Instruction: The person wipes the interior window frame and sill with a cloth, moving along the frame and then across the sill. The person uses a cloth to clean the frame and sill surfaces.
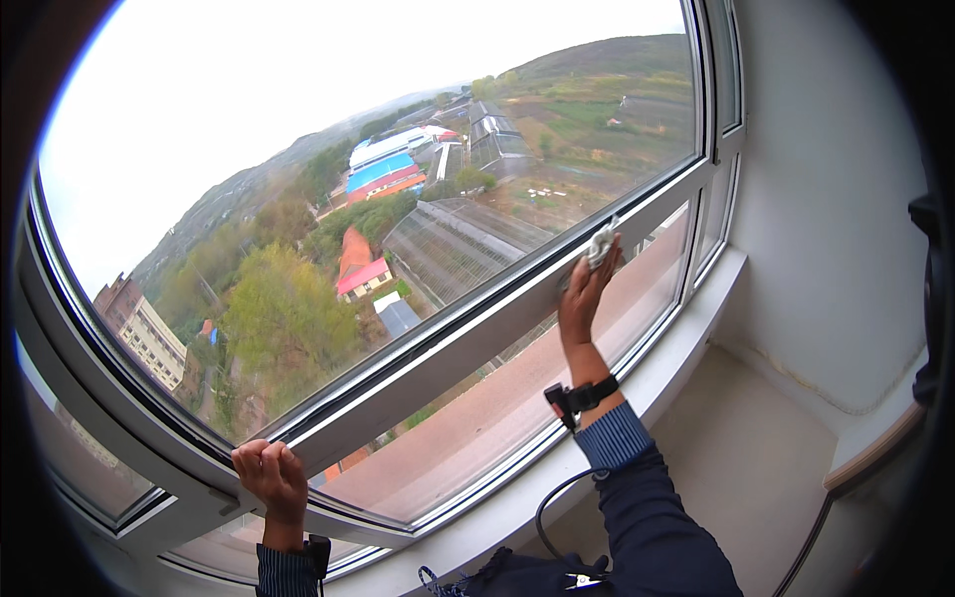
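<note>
A large window with a pale metal frame (398,403) fills the view ahead. My right hand (587,284) reaches up to the window's horizontal rail and presses a crumpled whitish cloth (602,242) against it, below the upper pane. My left hand (271,475) is curled over the same rail at the lower left, its fingers closed on the edge beside the frame's corner. Both wrists wear dark straps with small black devices, and a cable runs from the right one.
Below the lower panes runs a white window sill (477,532). A white wall (826,189) stands at the right, with a wood-edged ledge (875,448) low beside it. A dark object (930,289) hangs at the far right. Outside lie buildings, trees and hills.
</note>
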